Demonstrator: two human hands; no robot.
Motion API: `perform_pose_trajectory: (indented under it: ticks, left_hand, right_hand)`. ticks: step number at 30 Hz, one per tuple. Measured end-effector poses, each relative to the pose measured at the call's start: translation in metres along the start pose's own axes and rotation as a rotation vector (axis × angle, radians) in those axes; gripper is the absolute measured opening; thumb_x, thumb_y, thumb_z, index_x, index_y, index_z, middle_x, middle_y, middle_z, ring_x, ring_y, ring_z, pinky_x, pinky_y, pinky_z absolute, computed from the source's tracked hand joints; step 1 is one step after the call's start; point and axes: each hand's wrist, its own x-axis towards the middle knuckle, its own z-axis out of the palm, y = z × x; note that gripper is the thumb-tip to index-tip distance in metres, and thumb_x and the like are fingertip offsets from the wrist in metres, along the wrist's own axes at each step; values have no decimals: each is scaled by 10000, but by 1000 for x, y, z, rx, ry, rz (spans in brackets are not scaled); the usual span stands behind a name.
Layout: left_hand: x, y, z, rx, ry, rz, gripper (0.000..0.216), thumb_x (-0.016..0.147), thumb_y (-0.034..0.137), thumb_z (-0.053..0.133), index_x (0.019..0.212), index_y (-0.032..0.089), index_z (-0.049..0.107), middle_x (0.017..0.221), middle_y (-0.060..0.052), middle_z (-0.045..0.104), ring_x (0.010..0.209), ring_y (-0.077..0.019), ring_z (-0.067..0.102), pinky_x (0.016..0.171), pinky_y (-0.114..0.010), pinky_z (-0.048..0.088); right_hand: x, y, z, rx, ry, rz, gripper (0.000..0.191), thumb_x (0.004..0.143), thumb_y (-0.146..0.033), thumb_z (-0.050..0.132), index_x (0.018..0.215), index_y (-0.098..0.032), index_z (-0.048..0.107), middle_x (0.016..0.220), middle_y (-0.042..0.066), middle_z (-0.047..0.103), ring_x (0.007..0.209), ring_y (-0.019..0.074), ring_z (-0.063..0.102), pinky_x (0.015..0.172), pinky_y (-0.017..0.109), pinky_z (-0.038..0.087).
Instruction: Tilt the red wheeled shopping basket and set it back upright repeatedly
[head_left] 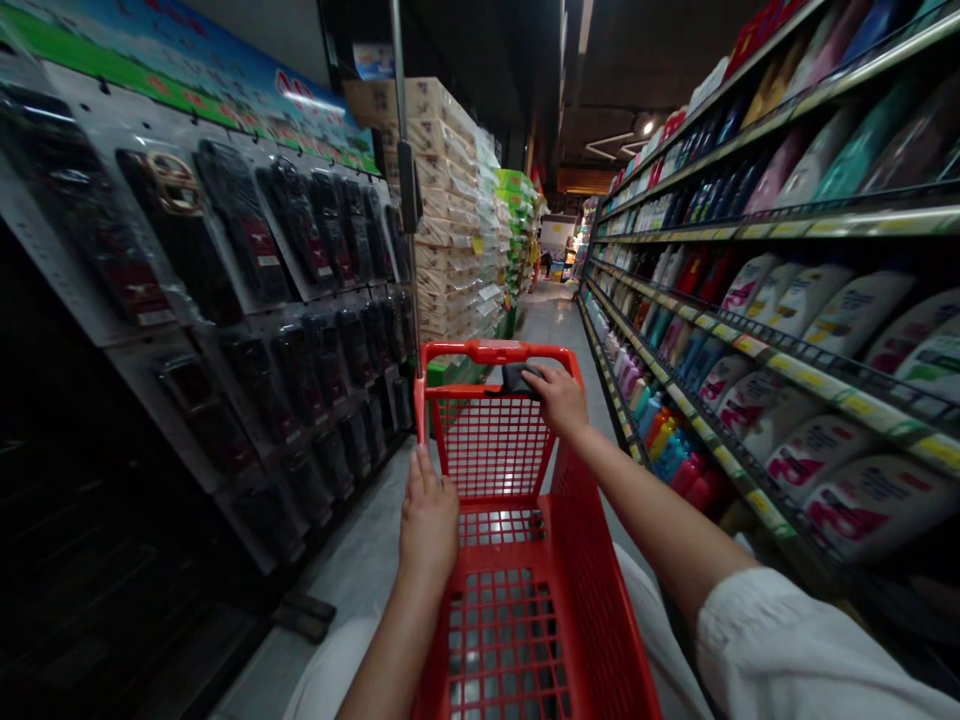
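A red plastic shopping basket (pixel 517 600) with a mesh bottom stands right in front of me in a store aisle; I see nothing in it. My left hand (pixel 427 515) rests on its left rim, fingers held together and pointing forward. My right hand (pixel 559 397) reaches to the far end and is closed around the dark grip (pixel 517 377) of the basket's red handle (pixel 487 352).
On the left a pegboard wall (pixel 247 300) holds several dark packaged items, with stacked boxed goods (pixel 450 210) beyond. On the right, long shelves (pixel 787 380) carry bottles and refill pouches. The grey floor aisle (pixel 555 320) runs ahead between them.
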Motion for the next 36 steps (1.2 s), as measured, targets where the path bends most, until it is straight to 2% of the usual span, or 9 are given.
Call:
perform_pose_trajectory:
  ticks: [2,5,10,13,16,19,26,31,36]
  left_hand:
    - [1,0,0,-10,-25,2,331,867,13,423,1052,60,694,1530,-303,237,1427,-398,245,966,-395,504]
    - [2,-1,1,-37,-57,-4,347,830,-13,466,1072,92,692,1549,-269,227,1437,-398,211,947,-385,519]
    - [3,1,4,-12,-40,-14,381,820,-9,482,1112,113,693,1547,-253,248,1431,-396,231,928,-390,532]
    - [3,0,6,55,18,-11,422,838,11,466,1208,79,656,1521,-288,267,1412,-385,289,1001,-428,481]
    - [2,-4,10,102,84,20,464,860,48,454,1303,56,592,1496,-297,309,1397,-363,329,1088,-452,393]
    - [3,-7,14,121,124,42,455,874,60,416,1290,42,601,1484,-285,341,1389,-345,352,1105,-463,371]
    - [4,-7,15,94,155,45,416,863,21,395,1161,25,685,1466,-283,387,1377,-358,375,1080,-430,406]
    - [5,-7,16,104,170,48,428,861,5,374,1154,21,686,1460,-269,410,1372,-349,389,1068,-421,425]
    - [6,-6,13,109,145,51,410,862,11,392,1150,17,683,1472,-270,392,1375,-354,380,1071,-413,423]
  right_hand:
    - [3,7,4,-5,-47,108,551,924,-130,378,1435,-326,440,1474,53,452,1223,246,462,916,374,406]
    - [15,-13,13,16,-146,214,487,938,-165,361,1367,-329,523,1315,77,583,1137,263,505,857,387,410]
    - [39,-90,11,75,-137,32,440,971,-232,326,1343,-360,524,1236,73,609,1074,244,515,828,374,400]
    - [41,-111,9,49,-152,-65,460,979,-243,310,1398,-378,444,1296,78,564,1119,254,489,848,387,399]
    - [34,-92,8,3,-185,-78,460,993,-244,285,1422,-357,406,1323,100,543,1143,259,489,863,397,405]
    - [29,-50,2,-66,-211,17,436,992,-217,301,1382,-322,464,1281,112,583,1133,261,525,869,404,420]
    - [39,34,-36,-182,-414,-25,285,943,-164,462,1025,-153,735,1074,130,700,1087,254,572,904,360,398]
    - [11,46,-30,-222,-322,-135,322,954,-175,420,1149,-190,675,1146,148,675,1138,283,527,888,418,396]
    - [-43,28,-19,-241,-415,-298,242,885,-141,500,901,-178,738,986,146,720,1085,287,550,878,426,384]
